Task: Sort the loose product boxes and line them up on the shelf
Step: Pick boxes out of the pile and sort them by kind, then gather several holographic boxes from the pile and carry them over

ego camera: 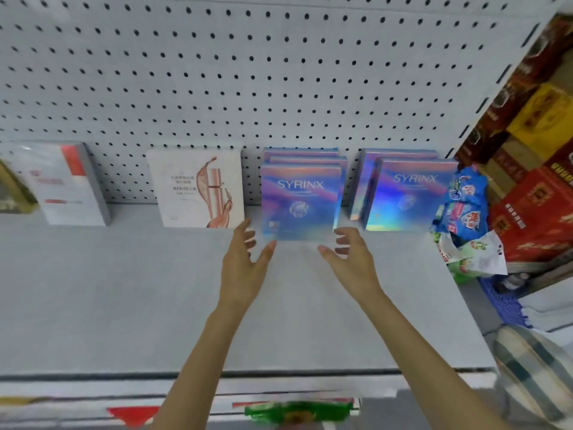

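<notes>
Head view looks down on a white shelf [124, 290] with a pegboard back wall [217, 72]. The product boxes stand upright near this wall with their faces to the front, so that a buyer can read them. Sorting by kind seems mostly done: a white-and-red box [71, 184], a white box with a rose-gold bottle print [198, 187], then a file of three SYRINX boxes [299, 200] and, apart to its right, a pair of SYRINX boxes [409, 193]. The left hand [245, 262] and the right hand [350, 259] flank the lower corners of the file's front box, with fingers spread and holding nothing. Whether the fingertips touch it, I cannot tell. I judge that the hands are there to square this file. The pair looks slightly turned and probably needs the same.
</notes>
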The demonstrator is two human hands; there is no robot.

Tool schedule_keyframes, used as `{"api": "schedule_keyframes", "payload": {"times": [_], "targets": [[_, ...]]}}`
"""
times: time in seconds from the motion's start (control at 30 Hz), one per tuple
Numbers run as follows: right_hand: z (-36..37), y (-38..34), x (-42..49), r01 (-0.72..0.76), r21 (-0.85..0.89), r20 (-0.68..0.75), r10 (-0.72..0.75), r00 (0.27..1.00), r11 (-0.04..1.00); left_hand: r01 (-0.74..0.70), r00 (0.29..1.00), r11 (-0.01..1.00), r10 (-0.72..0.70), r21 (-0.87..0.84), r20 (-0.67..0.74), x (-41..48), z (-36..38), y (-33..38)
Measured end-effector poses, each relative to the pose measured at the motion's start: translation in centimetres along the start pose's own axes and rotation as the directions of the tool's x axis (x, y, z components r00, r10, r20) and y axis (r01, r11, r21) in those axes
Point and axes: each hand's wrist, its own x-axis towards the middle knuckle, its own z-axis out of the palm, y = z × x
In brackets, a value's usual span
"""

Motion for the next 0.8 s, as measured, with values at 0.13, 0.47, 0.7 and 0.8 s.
{"api": "schedule_keyframes", "payload": {"times": [0.13, 0.47, 0.7, 0.8], "targets": [[-0.6, 0.7, -10.0, 0.152, 0.053, 0.185, -0.16, 0.97, 0.987, -0.01, 0.996, 0.998, 0.015, -0.056, 0.09, -9.6, -5.3, -0.3], [7.2, 7.2, -32.5, 0.256, -0.005, 0.473, -0.223, 0.852, 0.967, 0.33, 0.944, 0.941, -0.327, 0.074, -0.051, -35.2, -19.7, -12.2], [17.2, 2.0, -38.5, 0.492, -0.118, 0.759, -0.241, 0.605, 0.863, 0.296, 0.95, 0.922, -0.255, 0.252, -0.182, -37.8, -29.3, -13.8], [22.6, -2.1, -39.1, 0.553, -0.125, 0.782, -0.261, 0.566, 0.824, 0.319, 0.939, 0.919, -0.274, 0.233, -0.207, -37.8, -34.5, -15.3]]}}
